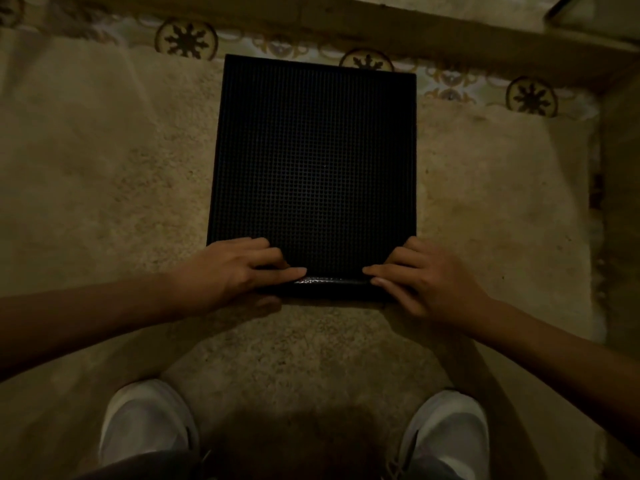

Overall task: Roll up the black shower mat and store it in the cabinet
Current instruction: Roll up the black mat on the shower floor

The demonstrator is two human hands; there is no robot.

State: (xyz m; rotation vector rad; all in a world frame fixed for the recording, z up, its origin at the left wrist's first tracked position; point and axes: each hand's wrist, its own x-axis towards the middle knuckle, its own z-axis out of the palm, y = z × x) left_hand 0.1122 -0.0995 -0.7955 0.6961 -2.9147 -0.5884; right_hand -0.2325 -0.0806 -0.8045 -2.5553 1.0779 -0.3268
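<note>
We see the black mat (pixel 311 161) lying flat on a beige rug (pixel 104 188), its far edge over patterned tile (pixel 187 39). Our left hand (pixel 235 271) and right hand (pixel 426 278) grip the mat's near edge at its two corners, fingers curled over a first small fold. Below the mat sit two white shoes (pixel 145 420). No writing is readable.

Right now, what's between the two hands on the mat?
In the head view, only the mat's near edge, curled up into a first small roll, lies between the left hand and right hand. Nothing else sits there.
</note>
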